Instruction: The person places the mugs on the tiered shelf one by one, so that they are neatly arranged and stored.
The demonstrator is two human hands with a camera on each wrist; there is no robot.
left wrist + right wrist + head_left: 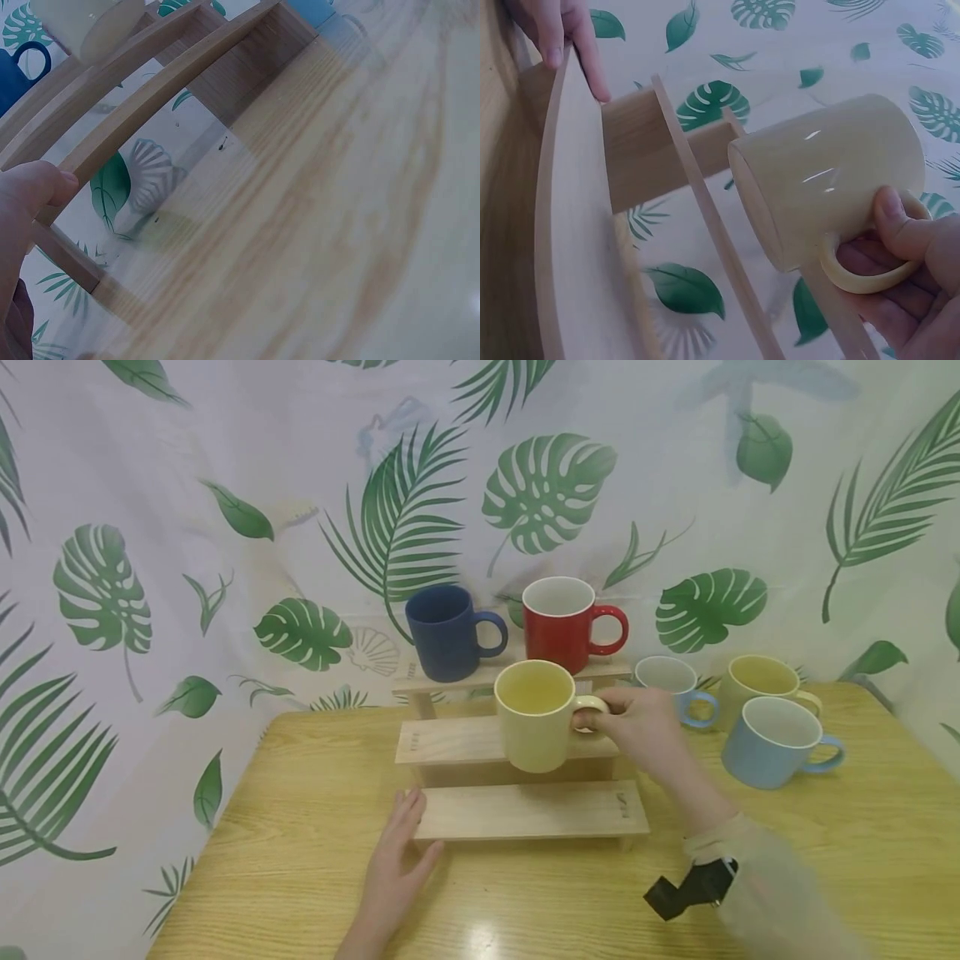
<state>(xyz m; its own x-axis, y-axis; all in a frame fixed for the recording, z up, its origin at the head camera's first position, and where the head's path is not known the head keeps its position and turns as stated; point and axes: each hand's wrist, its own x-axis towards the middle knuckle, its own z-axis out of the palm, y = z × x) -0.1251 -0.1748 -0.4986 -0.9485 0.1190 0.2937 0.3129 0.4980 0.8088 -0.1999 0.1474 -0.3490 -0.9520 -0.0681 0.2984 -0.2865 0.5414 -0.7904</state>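
Observation:
My right hand (645, 731) pinches the handle of a yellow mug (534, 727), which is upright in the air in front of the middle step of a wooden three-step rack (525, 810). In the right wrist view the mug (825, 180) shows clear of the boards, thumb on top of its handle. My left hand (397, 852) rests on the left end of the lowest step, fingers fairly straight. In the left wrist view the thumb (45, 184) lies along that board's edge. On the top step stand a dark blue mug (442, 639) and a red mug (557, 631).
Right of the rack, on the wooden table (300, 860), stand a light blue mug (772, 743), another yellow mug (757, 681) and a white-lined mug with a blue handle (667, 677). A leaf-patterned cloth (187, 568) hangs behind the table.

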